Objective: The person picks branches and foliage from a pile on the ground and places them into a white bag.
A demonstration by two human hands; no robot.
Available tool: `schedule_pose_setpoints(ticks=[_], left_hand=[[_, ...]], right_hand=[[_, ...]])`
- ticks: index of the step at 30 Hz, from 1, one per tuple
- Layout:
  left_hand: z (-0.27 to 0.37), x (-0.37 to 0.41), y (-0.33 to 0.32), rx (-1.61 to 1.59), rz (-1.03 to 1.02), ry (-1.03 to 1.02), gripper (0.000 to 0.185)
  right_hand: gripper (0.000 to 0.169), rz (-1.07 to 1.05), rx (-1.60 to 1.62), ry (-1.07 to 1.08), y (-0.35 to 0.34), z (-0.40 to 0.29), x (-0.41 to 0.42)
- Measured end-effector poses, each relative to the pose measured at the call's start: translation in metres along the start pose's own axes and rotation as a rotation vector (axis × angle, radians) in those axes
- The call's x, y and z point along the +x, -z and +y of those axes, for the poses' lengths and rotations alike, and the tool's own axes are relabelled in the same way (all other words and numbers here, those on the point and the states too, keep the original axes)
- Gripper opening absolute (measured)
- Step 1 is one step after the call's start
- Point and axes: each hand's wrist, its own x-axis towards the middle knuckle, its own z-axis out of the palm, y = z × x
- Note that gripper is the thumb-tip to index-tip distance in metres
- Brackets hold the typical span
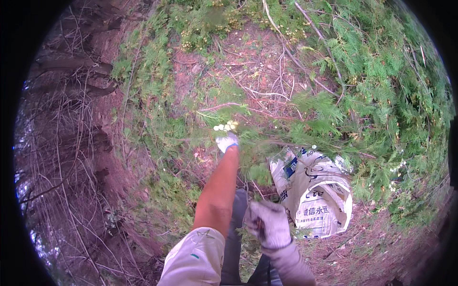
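My left hand (227, 142), in a white glove with a blue cuff edge, reaches forward among cut conifer branches. Just beyond its fingers is a cluster of pale round cones (226, 126); whether the fingers grip it cannot be told. My right hand (269, 223), in a dirty whitish glove, is closed near my legs around a small dark object (260, 228) that is blurred, possibly a tool handle. A white woven plastic sack (311, 200) with printed writing lies to the right of it, its mouth turned towards me.
Leafy conifer branches (372, 82) are heaped along the right and top. Bare twigs (264, 93) lie on reddish ground ahead. Dry brush and dark stems (71, 107) stand on the left. A thin branch (329, 53) crosses the upper right.
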Motion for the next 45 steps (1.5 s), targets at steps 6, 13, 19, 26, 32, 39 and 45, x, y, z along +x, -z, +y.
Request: schedule_pose_setpoints(ticks=[6, 13, 19, 26, 32, 39, 45], left_hand=[[-0.024, -0.007, -0.030, -0.461, 0.149, 0.184, 0.041], [-0.028, -0.088, -0.027, -1.072, 0.027, 0.321, 0.062], [-0.010, -0.150, -0.005, -2.060, -0.126, 0.282, 0.074], [-0.110, -0.181, 0.037, -2.884, -0.751, -0.305, 0.084], [-0.209, -0.029, -0.036, -2.091, 0.128, 0.672, 0.032], [-0.255, -0.053, 0.035, 0.142, -0.085, 0.038, 0.033], [-0.526, -0.059, -0.024, -0.118, -0.042, 0.235, 0.038]], right_hand=[[0.023, 0.566, -1.711, 0.755, 0.078, -0.047, -0.065], [0.067, 0.000, -1.752, 1.089, -0.113, -0.013, 0.046], [0.034, 0.420, -2.146, 1.074, -0.084, 0.084, 0.194], [0.033, -0.043, -1.472, 0.616, 0.015, 0.060, 0.154], [0.033, -0.011, -1.267, 0.687, -0.081, 0.061, 0.049], [0.023, 0.587, -1.246, 0.877, 0.088, -0.005, -0.059], [0.058, 0.820, -1.791, 0.699, 0.219, -0.035, -0.040]])
